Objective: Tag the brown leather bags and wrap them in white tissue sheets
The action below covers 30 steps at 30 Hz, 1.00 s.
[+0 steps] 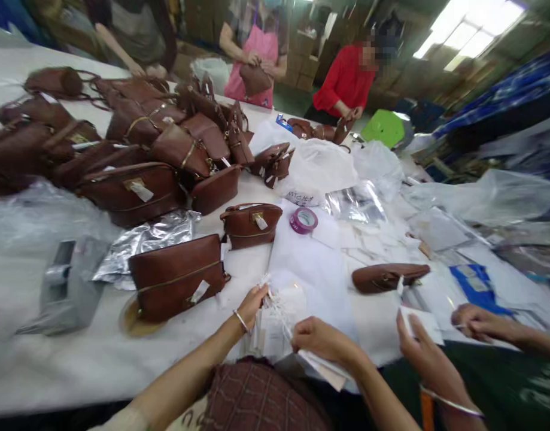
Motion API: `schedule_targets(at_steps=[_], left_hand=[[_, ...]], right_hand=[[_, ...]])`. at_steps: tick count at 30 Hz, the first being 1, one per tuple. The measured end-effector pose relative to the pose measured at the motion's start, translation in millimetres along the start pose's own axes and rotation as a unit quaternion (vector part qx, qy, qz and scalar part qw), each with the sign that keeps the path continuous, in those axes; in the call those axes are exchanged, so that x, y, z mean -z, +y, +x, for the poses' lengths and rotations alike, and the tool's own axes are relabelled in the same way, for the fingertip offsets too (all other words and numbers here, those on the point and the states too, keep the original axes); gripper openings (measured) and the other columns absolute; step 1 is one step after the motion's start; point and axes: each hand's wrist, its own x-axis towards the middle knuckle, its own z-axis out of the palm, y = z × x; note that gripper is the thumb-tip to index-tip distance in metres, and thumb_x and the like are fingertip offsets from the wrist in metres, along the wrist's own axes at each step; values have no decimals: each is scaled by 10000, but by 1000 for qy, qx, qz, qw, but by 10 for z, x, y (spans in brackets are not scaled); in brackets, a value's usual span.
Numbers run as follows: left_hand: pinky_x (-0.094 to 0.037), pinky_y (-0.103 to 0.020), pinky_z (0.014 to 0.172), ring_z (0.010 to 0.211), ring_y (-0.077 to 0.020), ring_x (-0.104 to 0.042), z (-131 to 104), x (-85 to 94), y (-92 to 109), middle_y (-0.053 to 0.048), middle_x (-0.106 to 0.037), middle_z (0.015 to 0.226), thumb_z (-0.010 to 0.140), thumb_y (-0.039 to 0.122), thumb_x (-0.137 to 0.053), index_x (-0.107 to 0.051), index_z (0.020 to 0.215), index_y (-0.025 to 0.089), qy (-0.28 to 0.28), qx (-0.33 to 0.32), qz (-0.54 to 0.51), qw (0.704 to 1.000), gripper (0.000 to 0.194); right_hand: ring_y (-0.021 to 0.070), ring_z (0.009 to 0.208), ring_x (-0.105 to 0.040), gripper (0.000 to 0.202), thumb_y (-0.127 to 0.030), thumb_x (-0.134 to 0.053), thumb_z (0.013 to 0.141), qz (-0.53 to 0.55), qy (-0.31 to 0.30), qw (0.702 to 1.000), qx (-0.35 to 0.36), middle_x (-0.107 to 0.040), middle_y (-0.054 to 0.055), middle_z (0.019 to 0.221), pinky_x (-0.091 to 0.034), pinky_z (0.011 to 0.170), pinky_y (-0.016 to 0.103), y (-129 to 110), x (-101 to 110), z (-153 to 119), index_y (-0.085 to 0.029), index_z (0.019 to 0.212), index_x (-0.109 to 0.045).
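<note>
My left hand (250,308), with a bracelet at the wrist, pinches the white strings of a bunch of paper hang tags (271,336). Closed around a few white cards (327,371), my right hand (322,340) is just to the right of that bunch. Some white strands stretch between the two hands. Beyond them, a purple tape roll (303,221) lies on white sheeting (308,263). A small brown handbag (252,227) with a white tag stands left of the tape. Nearer my left arm is a larger brown bag (180,278) with a gold zip.
Many brown bags (167,143) are heaped at the back left. A grey tape dispenser (66,281) stands left. To my right, a co-worker's hands (418,341) hold a white card near a brown pouch (389,277). Several people stand across the table; a green stool (383,129) is behind.
</note>
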Motion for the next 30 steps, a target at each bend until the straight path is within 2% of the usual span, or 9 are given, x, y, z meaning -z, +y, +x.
schedule_targets(at_steps=[5,9,11,15,17,20,23,25,30], left_hand=[[-461,-285,622,558,-178,-622,64,63,-8,-29,-656,584,648,572,-775,-595,698,140,9,10,-12,1000,470],[-469,-279,604,566,-180,-633,52,90,20,-48,-677,620,673,597,-752,-585,684,145,3,12,-16,1000,482],[-476,-274,612,578,-175,-633,22,89,37,-51,-684,640,690,590,-748,-603,704,132,-3,10,-14,1000,481],[-498,-287,657,641,-189,-648,-54,80,82,-75,-702,715,754,614,-687,-649,811,100,-38,16,-24,999,519],[-501,-291,686,685,-193,-657,-84,90,105,-78,-708,760,765,613,-677,-654,865,109,-60,18,-30,998,514],[-498,-292,727,732,-191,-660,-102,128,116,-77,-711,804,689,534,-782,-656,880,120,-62,14,-13,998,473],[-481,-274,707,715,-173,-648,-94,165,95,-56,-703,773,607,475,-852,-661,854,121,-34,3,2,999,472],[-465,-259,674,678,-158,-633,-83,169,78,-44,-696,736,585,495,-858,-664,811,116,-13,-5,10,1000,482],[-444,-254,616,622,-151,-608,-83,116,75,-50,-694,696,521,513,-877,-689,756,96,8,-9,29,1000,514]], right_hand=[[109,510,-469,236,-412,-646,722,162,-15,987,9,-613,17,614,-352,530,235,52,343,-531,-188,649,-646],[132,486,-453,370,-584,-614,755,228,122,965,47,-515,-15,519,-402,570,274,126,644,-651,-224,665,-600],[151,521,-497,384,-605,-597,753,168,224,959,41,-536,-20,538,-415,594,280,211,791,-530,-223,728,-622],[216,747,-621,382,-551,-494,829,-107,368,923,27,-684,31,751,-422,688,290,429,923,-75,-219,797,-680],[228,778,-639,387,-497,-420,885,-212,384,899,-1,-705,47,782,-422,705,300,533,892,154,-230,850,-698],[233,822,-653,334,-409,-438,896,-281,364,888,-26,-724,75,873,-434,742,310,637,799,389,-226,909,-718],[266,1005,-618,296,-355,-521,859,-298,393,870,6,-694,120,1076,-413,888,343,613,672,461,-184,1009,-710],[268,1018,-607,295,-356,-513,869,-287,414,863,44,-689,123,1068,-402,913,348,503,532,457,-174,990,-711],[188,762,-638,307,-430,-523,877,-143,288,943,84,-710,46,818,-431,729,268,69,-19,527,-225,783,-731]])
